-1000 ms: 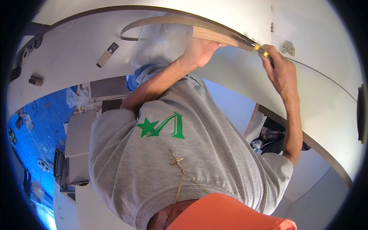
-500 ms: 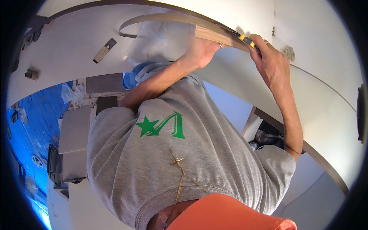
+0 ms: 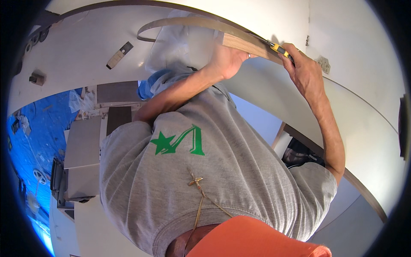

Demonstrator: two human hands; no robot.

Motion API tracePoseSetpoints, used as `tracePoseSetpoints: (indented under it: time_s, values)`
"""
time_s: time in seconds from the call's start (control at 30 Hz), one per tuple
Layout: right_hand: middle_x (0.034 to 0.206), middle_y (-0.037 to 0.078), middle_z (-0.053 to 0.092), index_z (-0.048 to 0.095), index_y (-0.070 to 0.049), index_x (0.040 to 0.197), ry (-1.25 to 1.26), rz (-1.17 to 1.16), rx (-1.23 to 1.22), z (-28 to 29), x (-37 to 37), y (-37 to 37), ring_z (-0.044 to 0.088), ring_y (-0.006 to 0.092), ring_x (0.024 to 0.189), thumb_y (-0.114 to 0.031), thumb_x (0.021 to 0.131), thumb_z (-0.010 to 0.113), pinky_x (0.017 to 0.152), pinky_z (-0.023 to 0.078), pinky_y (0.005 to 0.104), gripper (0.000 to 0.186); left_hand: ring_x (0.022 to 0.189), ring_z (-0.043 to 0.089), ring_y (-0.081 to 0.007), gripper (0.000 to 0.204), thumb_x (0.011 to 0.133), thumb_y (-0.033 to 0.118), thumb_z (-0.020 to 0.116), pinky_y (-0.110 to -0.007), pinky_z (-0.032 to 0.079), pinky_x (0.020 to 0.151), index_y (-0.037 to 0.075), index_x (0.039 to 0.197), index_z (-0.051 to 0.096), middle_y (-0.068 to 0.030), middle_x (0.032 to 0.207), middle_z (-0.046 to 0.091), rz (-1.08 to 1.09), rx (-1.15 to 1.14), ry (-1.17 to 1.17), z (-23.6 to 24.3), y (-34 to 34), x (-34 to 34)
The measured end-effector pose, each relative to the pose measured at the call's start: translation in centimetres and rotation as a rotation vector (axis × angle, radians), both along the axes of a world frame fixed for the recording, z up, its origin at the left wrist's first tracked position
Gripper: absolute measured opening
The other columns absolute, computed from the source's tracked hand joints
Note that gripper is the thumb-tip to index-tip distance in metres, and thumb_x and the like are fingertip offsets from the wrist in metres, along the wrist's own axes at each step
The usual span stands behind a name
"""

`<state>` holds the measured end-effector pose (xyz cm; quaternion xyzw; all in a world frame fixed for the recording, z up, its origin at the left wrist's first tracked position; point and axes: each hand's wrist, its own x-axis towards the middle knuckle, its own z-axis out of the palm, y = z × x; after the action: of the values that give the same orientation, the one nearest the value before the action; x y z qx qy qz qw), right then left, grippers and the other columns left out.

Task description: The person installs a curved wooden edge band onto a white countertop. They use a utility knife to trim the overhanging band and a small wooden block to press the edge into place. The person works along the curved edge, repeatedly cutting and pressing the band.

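Item: my right hand (image 3: 306, 70), upper right of the frame; fingers closed round a yellow-and-black cutter (image 3: 280, 50), its thin tip pointing up and left.
Item: my left hand (image 3: 229, 60), upper centre, ringed; grasping a pale wooden block (image 3: 246, 45) from below, some fingers hidden.
Item: said block, upper centre to upper right, slanting down toward the cutter.
Item: one brown flexible strip (image 3: 205, 23), top centre, running along the block's upper side, its far end curled back in a loop at left; cutter tip at or near its right end, contact too fine to tell.
Item: clear plastic sheeting (image 3: 171, 47), just below the loop.
Item: flat grey tool with dark end (image 3: 120, 55), upper left, lying on a white panel (image 3: 85, 64).
Item: small dark block (image 3: 37, 79), far left, same panel.
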<state>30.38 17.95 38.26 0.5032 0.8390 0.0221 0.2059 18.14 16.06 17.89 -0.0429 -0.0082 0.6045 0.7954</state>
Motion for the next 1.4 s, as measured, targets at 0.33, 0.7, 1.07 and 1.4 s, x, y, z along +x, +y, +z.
tracePoseSetpoints:
  time_s: [0.33, 0.7, 1.07, 1.4]
  values:
    - [0.084, 0.009, 0.070, 0.057, -0.016, 0.119, 0.046, -0.029, -0.002, -0.4, 2.2, 0.0, 0.067, 0.0317, 0.067, -0.027, 0.101, 0.062, 0.056, 0.051, 0.0420, 0.022, 0.114, 0.058, -0.0258, 0.049, 0.106, 0.051, 0.043, -0.049, 0.048, 0.088, 0.009, 0.128, 0.055, -0.0077, 0.126, 0.060, 0.003, 0.012, -0.030, -0.9, 0.0, 0.5]
    - [0.086, 0.009, 0.069, 0.055, -0.016, 0.117, -0.039, -0.102, 0.011, 0.1, 4.6, -0.9, 0.066, 0.0324, 0.068, -0.027, 0.102, 0.060, 0.058, 0.051, 0.0436, 0.019, 0.112, 0.060, -0.0305, 0.042, 0.106, 0.038, 0.045, -0.050, 0.049, 0.092, 0.004, 0.129, 0.053, -0.0103, 0.126, 0.060, 0.043, 0.054, 0.223, -0.6, 0.0, 0.5]
    - [0.079, 0.010, 0.067, 0.056, -0.017, 0.116, -0.073, -0.117, 0.034, 0.4, 6.6, -0.9, 0.064, 0.0332, 0.065, -0.030, 0.102, 0.059, 0.057, 0.050, 0.0446, 0.019, 0.109, 0.064, -0.0290, 0.034, 0.098, 0.025, 0.063, -0.049, 0.055, 0.086, 0.002, 0.123, 0.058, -0.0121, 0.115, 0.065, 0.072, 0.007, 0.007, -1.0, 0.0, 0.2]
    - [0.073, 0.010, 0.068, 0.061, -0.017, 0.115, -0.025, -0.182, 0.038, 4.2, 4.0, -2.2, 0.065, 0.0317, 0.064, -0.029, 0.100, 0.064, 0.058, 0.049, 0.0423, 0.020, 0.115, 0.061, -0.0296, 0.047, 0.101, 0.036, 0.056, -0.050, 0.053, 0.091, 0.004, 0.136, 0.051, -0.0114, 0.130, 0.060, 0.047, -0.005, -0.010, -0.8, -0.4, 0.3]
